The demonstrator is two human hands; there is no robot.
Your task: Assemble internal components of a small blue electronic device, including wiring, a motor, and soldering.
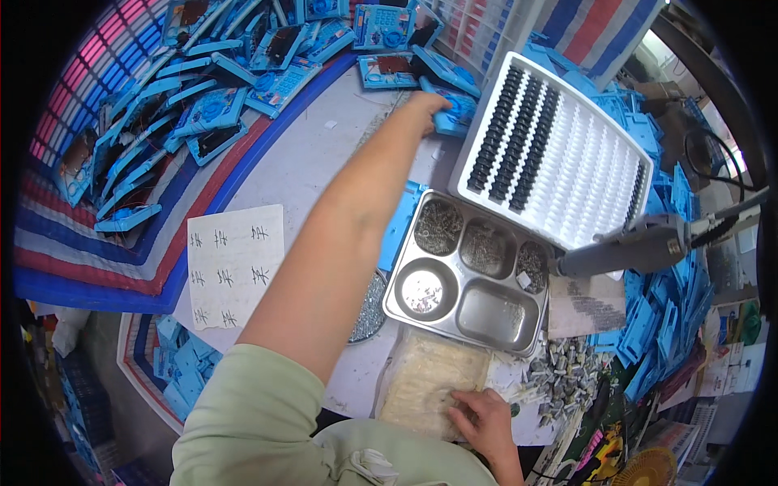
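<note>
My left arm stretches to the far middle of the table. There my left hand [429, 112] closes on the near edge of a blue plastic toy casing [456, 112]; some of its fingers are hidden. Just behind lies another blue casing [450, 71], opened like a lid. My right hand [485, 417] rests at the near side, fingers loosely bent and apart, on a pale yellow pad [429, 377] in clear plastic. I see nothing held in it. Between the hands stands a metal compartment tray [458, 285] with small screws and other tiny parts.
A white tray [466, 174] with rows of black parts stands far right, near a grey tool [632, 247] on an arm. Blue casings with wires [215, 109] pile up far left. Small metal parts [563, 373] lie right. A handwritten paper [235, 267] lies left.
</note>
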